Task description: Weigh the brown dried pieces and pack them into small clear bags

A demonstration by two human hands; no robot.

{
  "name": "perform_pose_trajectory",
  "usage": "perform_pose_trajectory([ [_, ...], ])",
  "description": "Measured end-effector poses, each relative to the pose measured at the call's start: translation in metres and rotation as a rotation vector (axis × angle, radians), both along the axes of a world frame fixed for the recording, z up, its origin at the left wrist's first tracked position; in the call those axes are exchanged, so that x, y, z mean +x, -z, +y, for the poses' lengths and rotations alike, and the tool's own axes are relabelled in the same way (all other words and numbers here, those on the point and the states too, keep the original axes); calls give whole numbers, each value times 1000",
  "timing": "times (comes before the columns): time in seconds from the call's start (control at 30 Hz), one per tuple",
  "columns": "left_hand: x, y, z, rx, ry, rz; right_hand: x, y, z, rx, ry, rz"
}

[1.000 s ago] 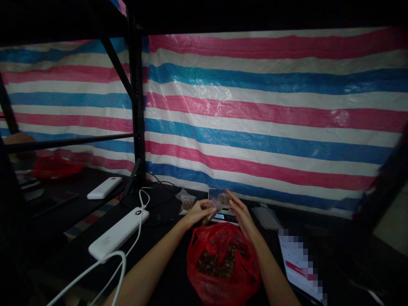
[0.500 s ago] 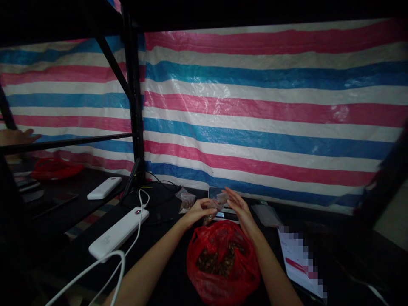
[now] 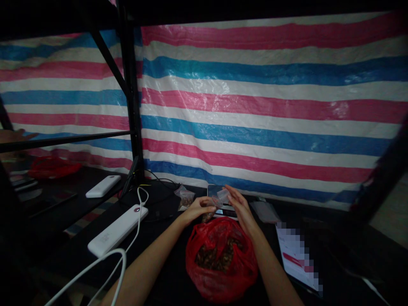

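By the scale [image 3: 230, 213], my left fingers [image 3: 208, 209] pinch a small clear bag [image 3: 222, 196]; my right fingers [image 3: 237, 196] flank its top, grip unclear. Power bank [image 3: 117, 230] print unreadable.

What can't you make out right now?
All in the head view:
Reading on the digital scale: too small, dim.
Contents of the small zip bag: partly hidden by the left hand.
Whether the right hand grips it: too small.
Other person's hand: dark, cut off by the left edge.
Text on the lit screen: too small, pixelated.

Scale [image 3: 230, 213] behind carrier bag [image 3: 219, 285], power bank [image 3: 116, 231] left, pouches [image 3: 265, 212] right, sheeting [image 3: 261, 114] behind all
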State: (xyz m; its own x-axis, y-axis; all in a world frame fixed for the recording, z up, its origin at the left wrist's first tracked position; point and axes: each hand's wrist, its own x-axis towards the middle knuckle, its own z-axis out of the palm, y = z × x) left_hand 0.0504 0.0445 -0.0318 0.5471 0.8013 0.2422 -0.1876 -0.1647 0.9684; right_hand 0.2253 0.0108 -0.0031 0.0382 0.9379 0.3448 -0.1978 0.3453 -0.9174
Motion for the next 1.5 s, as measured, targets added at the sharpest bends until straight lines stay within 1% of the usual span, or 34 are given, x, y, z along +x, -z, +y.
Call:
perform_pose_trajectory([
  [0.13,1,-1,-1,4,-6,-17,2,4,5,-16,40,26],
  [0.3,0,-2,-1,4,-20,-13,8,14,13,-131,121,160],
  [0.6,0,5,6,-3,-35,-10,22,30,26,-221,156,446],
  [0.67,1,6,7,-1,-54,-7,23,32,29,-228,139,484],
  [0.77,1,7,7,-6,-88,-9,25,35,32,-219,118,483],
  [0.83,1,8,8,-6,-123,-10,26,38,33,-209,120,481],
  [0.9,1,9,12,7,-187,-30,29,42,36,-205,131,500],
  [0.97,1,7,19,5,-298,-76,33,47,40,-208,152,540],
  [1.07,3,2,38,-2,-496,-147,41,54,46,-230,203,608],
  [1.13,9,-3,54,68,-569,-128,47,57,51,-246,240,662],
  [1.2,18,-6,69,169,-575,-42,52,58,54,-258,267,714],
  [1.3,39,-6,85,242,-512,187,56,57,55,-273,270,755],
  [1.37,53,-6,86,265,-500,371,57,57,55,-278,266,747],
  [1.4,58,-6,84,295,-530,442,57,57,54,-282,263,736],
  [1.43,61,-8,79,345,-591,479,58,57,54,-286,261,724],
  [1.5,61,-14,62,499,-768,442,58,57,53,-296,262,709],
])
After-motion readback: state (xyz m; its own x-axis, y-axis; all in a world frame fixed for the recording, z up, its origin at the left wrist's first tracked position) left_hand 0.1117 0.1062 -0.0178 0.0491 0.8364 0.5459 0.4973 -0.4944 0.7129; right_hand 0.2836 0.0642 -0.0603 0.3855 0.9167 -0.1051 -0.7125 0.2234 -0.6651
